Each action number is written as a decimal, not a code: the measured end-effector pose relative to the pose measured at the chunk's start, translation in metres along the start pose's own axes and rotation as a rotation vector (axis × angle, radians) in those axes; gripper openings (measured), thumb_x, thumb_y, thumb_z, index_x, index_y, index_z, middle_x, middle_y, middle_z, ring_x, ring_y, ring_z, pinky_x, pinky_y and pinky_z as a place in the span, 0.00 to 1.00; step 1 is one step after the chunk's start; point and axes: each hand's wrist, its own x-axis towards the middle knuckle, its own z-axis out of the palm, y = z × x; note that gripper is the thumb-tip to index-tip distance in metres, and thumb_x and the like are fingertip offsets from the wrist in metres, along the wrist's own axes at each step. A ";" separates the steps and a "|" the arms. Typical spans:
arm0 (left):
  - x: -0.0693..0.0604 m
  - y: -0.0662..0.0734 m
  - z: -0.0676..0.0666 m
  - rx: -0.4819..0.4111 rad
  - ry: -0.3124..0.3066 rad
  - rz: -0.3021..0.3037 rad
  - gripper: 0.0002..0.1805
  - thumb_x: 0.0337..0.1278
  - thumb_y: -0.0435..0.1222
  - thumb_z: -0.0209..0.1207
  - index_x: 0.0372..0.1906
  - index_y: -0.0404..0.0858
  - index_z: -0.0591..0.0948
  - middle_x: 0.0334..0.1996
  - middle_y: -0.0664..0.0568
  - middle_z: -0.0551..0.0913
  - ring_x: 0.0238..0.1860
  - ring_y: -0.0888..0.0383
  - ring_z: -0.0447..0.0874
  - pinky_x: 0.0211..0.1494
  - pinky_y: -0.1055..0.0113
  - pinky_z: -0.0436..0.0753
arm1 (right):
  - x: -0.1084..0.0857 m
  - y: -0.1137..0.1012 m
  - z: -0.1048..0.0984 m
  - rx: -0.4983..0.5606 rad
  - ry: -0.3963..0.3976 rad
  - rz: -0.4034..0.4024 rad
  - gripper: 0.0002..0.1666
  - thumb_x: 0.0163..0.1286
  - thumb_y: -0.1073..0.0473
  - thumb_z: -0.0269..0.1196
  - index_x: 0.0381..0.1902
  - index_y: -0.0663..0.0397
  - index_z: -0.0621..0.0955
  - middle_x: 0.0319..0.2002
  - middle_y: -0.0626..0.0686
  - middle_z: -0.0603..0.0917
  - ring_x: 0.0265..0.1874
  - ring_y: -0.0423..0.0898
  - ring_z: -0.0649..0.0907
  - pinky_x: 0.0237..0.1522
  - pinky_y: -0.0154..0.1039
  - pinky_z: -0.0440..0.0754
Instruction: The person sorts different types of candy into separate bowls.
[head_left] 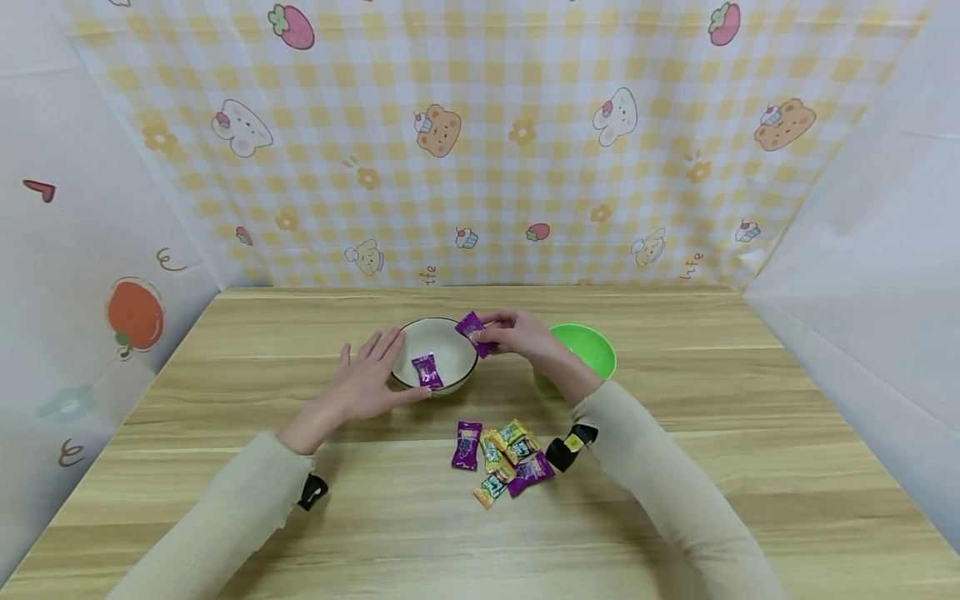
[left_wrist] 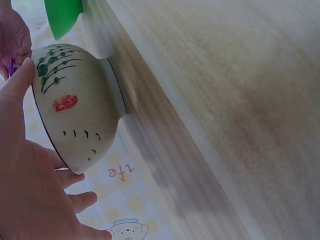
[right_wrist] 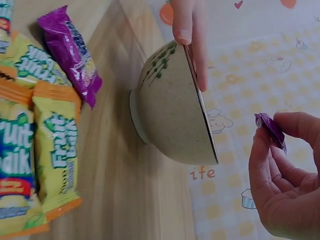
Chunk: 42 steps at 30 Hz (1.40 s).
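Observation:
A cream ceramic bowl (head_left: 448, 340) with a dark rim stands on the table, and one purple-wrapped candy (head_left: 427, 371) lies inside it. My left hand (head_left: 369, 379) rests on the bowl's left rim, its fingers spread and fairly straight. Between thumb and fingers, my right hand (head_left: 517, 335) pinches another purple-wrapped candy (right_wrist: 270, 131) just above the bowl's right rim. Green plant strokes and a red mark show on the outside of the bowl (left_wrist: 82, 105) in the left wrist view.
Behind my right forearm stands a green bowl (head_left: 588, 346), partly covered by it. Nearer the front lies a pile of yellow-wrapped candies (head_left: 491, 454) with two purple-wrapped candies (head_left: 467, 446) beside it. A checked cloth (head_left: 480, 183) hangs at the table's back edge.

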 end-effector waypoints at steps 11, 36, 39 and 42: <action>0.000 0.000 0.000 0.007 0.003 0.004 0.59 0.38 0.73 0.42 0.68 0.35 0.47 0.67 0.44 0.45 0.65 0.43 0.39 0.58 0.39 0.33 | 0.012 -0.003 0.016 -0.063 0.022 -0.007 0.22 0.54 0.62 0.65 0.47 0.63 0.76 0.36 0.57 0.80 0.31 0.47 0.81 0.39 0.41 0.78; 0.000 0.000 -0.001 -0.003 -0.007 -0.004 0.60 0.36 0.74 0.41 0.68 0.35 0.46 0.67 0.43 0.44 0.65 0.43 0.38 0.58 0.39 0.32 | -0.012 -0.001 0.008 -0.071 -0.056 -0.102 0.19 0.58 0.66 0.60 0.48 0.69 0.74 0.34 0.59 0.78 0.33 0.52 0.80 0.39 0.44 0.78; 0.000 0.000 0.000 -0.004 -0.004 -0.002 0.60 0.35 0.74 0.41 0.68 0.35 0.46 0.67 0.43 0.44 0.65 0.43 0.39 0.58 0.39 0.32 | -0.019 0.002 0.003 -0.090 -0.084 -0.128 0.19 0.58 0.67 0.59 0.48 0.69 0.74 0.35 0.60 0.78 0.33 0.53 0.80 0.41 0.48 0.77; -0.001 0.000 0.000 -0.003 -0.003 -0.002 0.60 0.36 0.74 0.42 0.68 0.35 0.46 0.67 0.44 0.44 0.65 0.43 0.38 0.58 0.40 0.32 | -0.027 0.006 -0.003 -0.113 -0.113 -0.148 0.18 0.58 0.68 0.58 0.47 0.68 0.74 0.34 0.61 0.78 0.32 0.51 0.80 0.41 0.49 0.77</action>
